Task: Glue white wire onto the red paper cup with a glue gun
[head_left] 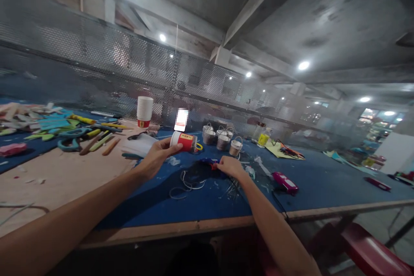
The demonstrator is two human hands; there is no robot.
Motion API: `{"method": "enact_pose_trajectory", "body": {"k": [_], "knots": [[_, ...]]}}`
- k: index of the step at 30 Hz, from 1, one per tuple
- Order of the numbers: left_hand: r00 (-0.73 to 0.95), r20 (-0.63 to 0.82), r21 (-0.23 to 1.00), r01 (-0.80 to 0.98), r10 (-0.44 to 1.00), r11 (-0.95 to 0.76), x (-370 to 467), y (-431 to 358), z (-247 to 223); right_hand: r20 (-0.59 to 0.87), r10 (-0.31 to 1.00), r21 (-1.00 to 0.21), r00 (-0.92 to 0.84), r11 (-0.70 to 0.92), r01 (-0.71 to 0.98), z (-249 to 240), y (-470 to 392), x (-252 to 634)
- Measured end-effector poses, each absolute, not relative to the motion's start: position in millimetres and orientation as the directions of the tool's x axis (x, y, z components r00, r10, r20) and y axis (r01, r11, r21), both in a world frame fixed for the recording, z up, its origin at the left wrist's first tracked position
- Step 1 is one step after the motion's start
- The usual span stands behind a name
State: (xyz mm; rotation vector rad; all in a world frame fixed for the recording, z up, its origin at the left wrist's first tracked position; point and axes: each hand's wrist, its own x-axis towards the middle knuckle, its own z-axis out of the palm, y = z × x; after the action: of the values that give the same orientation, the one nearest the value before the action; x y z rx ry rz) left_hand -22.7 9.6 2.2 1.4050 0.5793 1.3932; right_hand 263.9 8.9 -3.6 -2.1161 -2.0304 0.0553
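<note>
A red and white paper cup [185, 142] lies sideways in the air in my left hand [163, 152], whose fingers are closed around its white end. The cup's far end looks greyish. My right hand [230, 167] grips what looks like a dark blue hot glue gun [207, 161] with a red trigger, low over the blue table. Its nozzle side points left, below the cup. Several small handled buckets [223, 141] stand just beyond my hands. Loops of white cord [186, 187] lie on the blue surface in front of me.
A stack of paper cups [144, 110] and a lit phone [181, 120] stand at the back. Scissors [69, 143] and carving tools lie left. Bottles [263, 137] and a magenta device [284, 183] are right. A mesh screen [200, 90] borders the table; a red stool [371, 246] stands below.
</note>
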Motion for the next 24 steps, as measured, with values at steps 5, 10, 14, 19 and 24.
{"method": "enact_pose_trajectory", "body": {"k": [5, 10, 14, 19, 24], "knots": [[0.210, 0.416, 0.883, -0.325, 0.885, -0.338, -23.0, 3.6, 7.4, 0.169, 0.984, -0.324, 0.049, 0.008, 0.946, -6.8, 12.4, 271.2], [0.140, 0.361, 0.886, -0.360, 0.922, -0.293, -22.8, 3.6, 9.1, 0.267, 0.961, -0.565, 0.075, 0.092, 0.820, 7.5, 10.0, 273.3], [0.119, 0.332, 0.894, -0.356, 0.936, -0.272, -24.5, 9.8, 3.9, 0.339, 0.938, -0.888, 0.076, 0.292, 0.355, 23.8, 0.7, 256.6], [0.100, 0.325, 0.898, -0.344, 0.941, -0.274, -26.8, 15.8, -1.9, 0.388, 0.921, -0.914, -0.036, 0.389, 0.113, 34.4, -13.0, 230.5], [0.069, 0.316, 0.906, -0.317, 0.946, -0.279, -26.9, 15.2, -0.7, 0.536, 0.839, -0.734, -0.089, 0.516, 0.442, 31.4, -17.0, 220.8]]}}
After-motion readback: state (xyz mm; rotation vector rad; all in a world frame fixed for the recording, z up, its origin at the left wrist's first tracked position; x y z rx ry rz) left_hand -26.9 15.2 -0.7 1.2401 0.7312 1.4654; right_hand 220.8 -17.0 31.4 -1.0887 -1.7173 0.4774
